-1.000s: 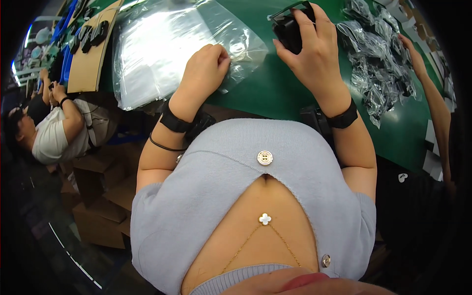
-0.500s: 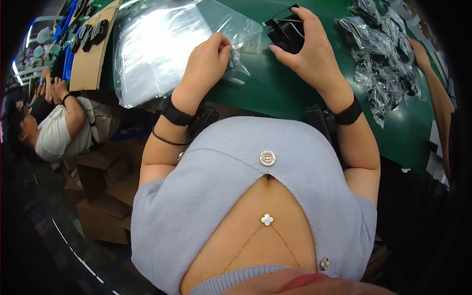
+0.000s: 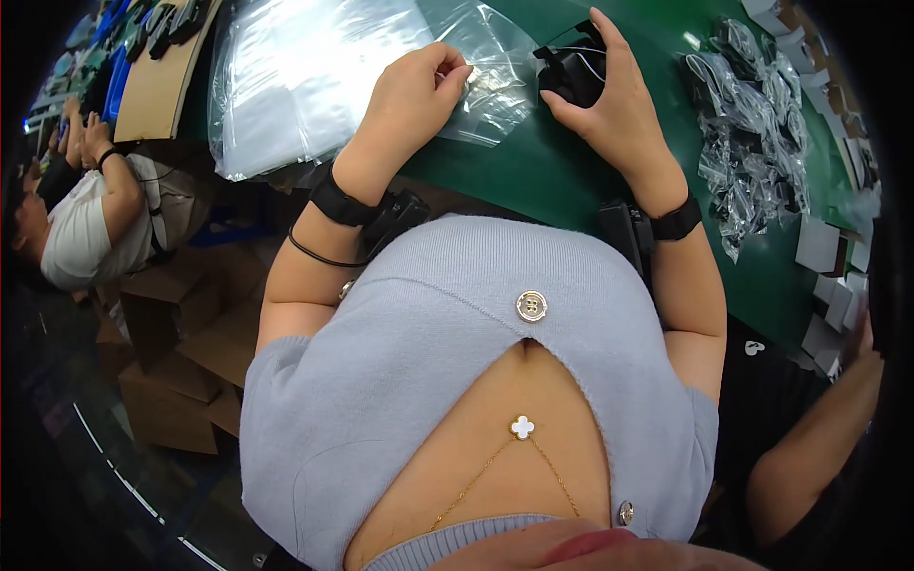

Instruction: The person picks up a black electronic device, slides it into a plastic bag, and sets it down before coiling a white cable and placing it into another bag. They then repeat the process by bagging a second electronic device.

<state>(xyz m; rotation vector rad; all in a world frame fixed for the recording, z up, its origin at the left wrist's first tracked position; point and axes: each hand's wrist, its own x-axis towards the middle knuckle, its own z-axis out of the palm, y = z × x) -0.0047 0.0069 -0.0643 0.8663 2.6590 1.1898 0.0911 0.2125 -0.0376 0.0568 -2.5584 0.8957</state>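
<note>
My left hand [image 3: 411, 100] is closed in a pinch on a clear plastic bag [image 3: 500, 95], whose loose end spreads to the right over the green tabletop. A stack of flat clear bags [image 3: 295, 86] lies beneath and to the left of it. Across from it, my right hand [image 3: 624, 114] curves its thumb and fingers around a black boxy item [image 3: 574, 80] with a thin pale cord or tie over it. The bag's edge comes close to the black item; I cannot tell whether they touch.
To the right lies a pile of bagged dark items [image 3: 752, 133], with white boxes [image 3: 821, 245] beyond. A cardboard sheet [image 3: 157, 90] holds black items at the left. A co-worker [image 3: 90, 224] sits further left, near cardboard boxes [image 3: 167, 400]. Another person's arm [image 3: 819, 438] shows at lower right.
My left hand has moved slightly right, bringing the bag nearer the black item. The arm at the right has left the bagged pile and dropped to the lower right. The view has shifted slightly.
</note>
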